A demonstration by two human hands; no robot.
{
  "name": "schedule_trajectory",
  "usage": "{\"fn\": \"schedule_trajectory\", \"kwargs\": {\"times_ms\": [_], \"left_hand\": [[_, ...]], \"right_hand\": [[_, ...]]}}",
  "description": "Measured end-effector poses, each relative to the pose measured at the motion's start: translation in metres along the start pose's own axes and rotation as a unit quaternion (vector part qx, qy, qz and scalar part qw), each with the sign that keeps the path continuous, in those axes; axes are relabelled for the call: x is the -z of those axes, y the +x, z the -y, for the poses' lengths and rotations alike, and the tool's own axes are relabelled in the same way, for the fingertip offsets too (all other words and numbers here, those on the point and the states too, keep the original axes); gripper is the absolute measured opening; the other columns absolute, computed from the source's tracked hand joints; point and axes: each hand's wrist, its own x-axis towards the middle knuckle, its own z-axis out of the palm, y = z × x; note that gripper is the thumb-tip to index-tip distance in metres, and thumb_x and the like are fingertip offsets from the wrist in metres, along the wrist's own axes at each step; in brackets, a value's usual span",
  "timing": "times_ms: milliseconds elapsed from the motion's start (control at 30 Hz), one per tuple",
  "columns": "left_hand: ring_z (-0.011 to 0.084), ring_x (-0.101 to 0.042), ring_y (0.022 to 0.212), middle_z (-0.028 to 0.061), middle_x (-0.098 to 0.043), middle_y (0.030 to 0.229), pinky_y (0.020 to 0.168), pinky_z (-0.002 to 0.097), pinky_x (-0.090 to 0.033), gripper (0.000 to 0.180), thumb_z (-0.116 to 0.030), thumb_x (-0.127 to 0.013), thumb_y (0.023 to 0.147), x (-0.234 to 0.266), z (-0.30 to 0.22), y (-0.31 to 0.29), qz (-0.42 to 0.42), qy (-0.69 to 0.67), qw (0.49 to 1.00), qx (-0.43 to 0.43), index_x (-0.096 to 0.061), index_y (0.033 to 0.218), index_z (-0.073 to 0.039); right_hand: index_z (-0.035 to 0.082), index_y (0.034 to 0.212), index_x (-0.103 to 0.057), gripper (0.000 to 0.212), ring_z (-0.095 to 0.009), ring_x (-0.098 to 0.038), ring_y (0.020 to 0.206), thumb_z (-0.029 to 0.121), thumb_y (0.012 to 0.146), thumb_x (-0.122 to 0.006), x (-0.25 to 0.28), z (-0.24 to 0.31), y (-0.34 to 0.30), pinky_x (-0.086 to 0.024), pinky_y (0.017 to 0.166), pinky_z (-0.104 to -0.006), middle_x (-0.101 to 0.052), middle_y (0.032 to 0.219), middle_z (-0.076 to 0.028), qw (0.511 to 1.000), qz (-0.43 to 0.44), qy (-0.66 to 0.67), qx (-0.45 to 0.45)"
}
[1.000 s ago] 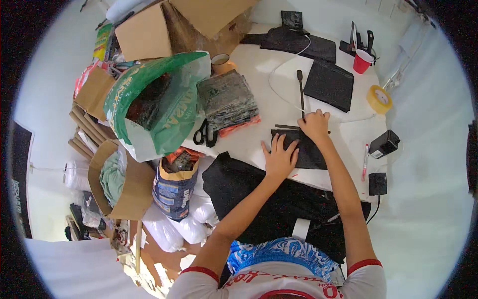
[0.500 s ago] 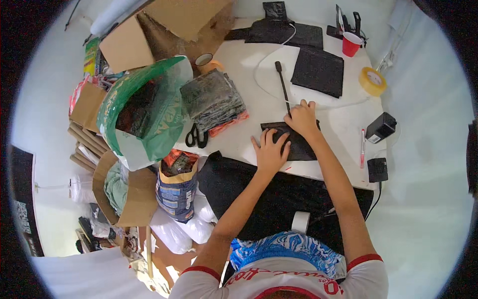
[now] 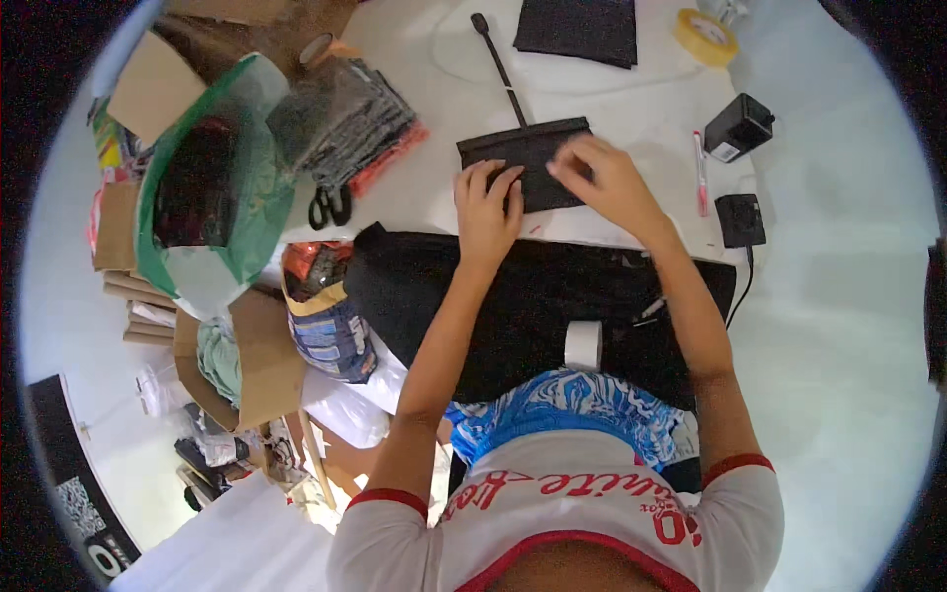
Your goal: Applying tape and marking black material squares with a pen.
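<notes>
A flat black rectangular piece (image 3: 523, 153) lies on the white table (image 3: 631, 109) in front of me. My left hand (image 3: 487, 209) presses flat on its near left part, fingers together and pointing away. My right hand (image 3: 610, 181) rests on its right end, fingers curled over the edge. A thin black rod (image 3: 498, 64) runs from the piece's far edge away across the table. A large black cloth (image 3: 533, 306) covers my lap and the table's near edge, with a white tape roll (image 3: 583, 345) lying on it.
Black scissors (image 3: 331, 205) and a stack of bagged dark items (image 3: 340, 123) lie left. A green bag (image 3: 212, 187) and cardboard boxes (image 3: 148, 84) stand beyond them. A pink pen (image 3: 700, 173), two black adapters (image 3: 738, 126), yellow tape (image 3: 704, 30) and black fabric (image 3: 577, 28) are on the right.
The view has closed in on the table. My left hand has slid up onto the black piece, and my right hand has shifted toward its right end.
</notes>
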Motion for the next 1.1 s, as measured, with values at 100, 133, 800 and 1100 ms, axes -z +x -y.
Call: {"fn": "schedule_trajectory", "kwargs": {"times_ms": [100,133,800,1100], "left_hand": [[0.0287,-0.051,0.097,0.0099,-0.057,0.098,0.089,0.0395,-0.039,0.022,-0.006,-0.057,0.080,0.013,-0.018,-0.030,0.037,-0.133,0.990,-0.011,-0.063,0.101,-0.007],[0.0286,-0.054,0.093,0.0105,-0.059,0.095,0.086,0.0351,-0.042,0.022,-0.002,-0.056,0.079,0.014,-0.026,-0.044,0.075,-0.196,0.978,-0.014,-0.063,0.100,-0.005],[0.0349,-0.058,0.093,0.0139,-0.054,0.103,0.076,0.0415,-0.048,0.063,-0.013,-0.072,0.070,0.074,-0.072,-0.177,0.497,-0.227,0.804,0.234,-0.035,0.121,-0.012],[0.0290,-0.049,0.107,0.0141,-0.045,0.120,0.092,0.0363,-0.040,0.049,-0.023,-0.071,0.074,0.043,-0.063,-0.177,0.426,-0.313,0.841,0.113,-0.051,0.117,-0.009]], "right_hand": [[0.000,0.082,-0.057,0.010,-0.024,-0.058,0.071,0.009,0.079,-0.059,0.049,0.003,-0.073,-0.046,0.065,-0.0325,-0.058,0.078,-0.011,0.962,0.257,0.062,-0.066],[-0.001,0.082,-0.057,0.010,-0.026,-0.058,0.071,0.008,0.079,-0.057,0.058,-0.003,-0.096,-0.046,0.066,-0.0334,-0.059,0.078,-0.012,0.933,0.339,0.067,-0.096],[0.003,0.098,-0.051,0.043,-0.033,-0.051,0.098,0.010,0.060,-0.070,0.033,-0.092,-0.184,-0.041,0.085,-0.0372,-0.056,0.097,-0.014,0.783,0.611,-0.058,-0.103],[0.001,0.099,-0.053,0.055,-0.029,-0.050,0.095,0.023,0.056,-0.082,0.103,-0.045,-0.201,-0.043,0.077,-0.0337,-0.054,0.093,-0.012,0.817,0.545,-0.018,-0.187]]}}
